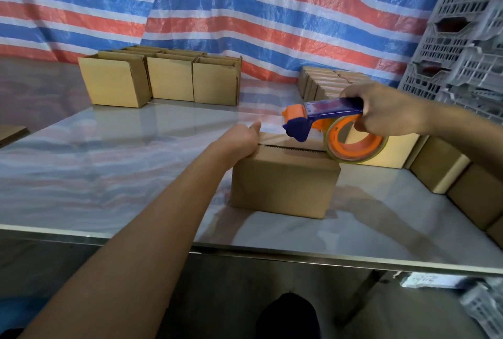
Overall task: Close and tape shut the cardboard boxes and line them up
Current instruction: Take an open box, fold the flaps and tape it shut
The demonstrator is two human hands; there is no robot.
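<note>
On glossy grey table [109, 175]: brown cardboard box [283, 186], flaps shut. Left hand [242, 139] on its left end (fingers hidden, grip unclear). Right hand [386, 112] grips blue-and-orange plastic tape dispenser [326, 126].

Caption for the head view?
Left hand steadies a cardboard box; right hand holds a tape dispenser over its seam.

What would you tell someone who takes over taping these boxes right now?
Left hand presses down on the left end of the near box. Right hand grips the tape dispenser above its right end. The box is shut, but its seam shows no tape yet. Closed boxes line the right edge of the table. Left: tape this box, line it up, then do the open boxes at the back.
</note>
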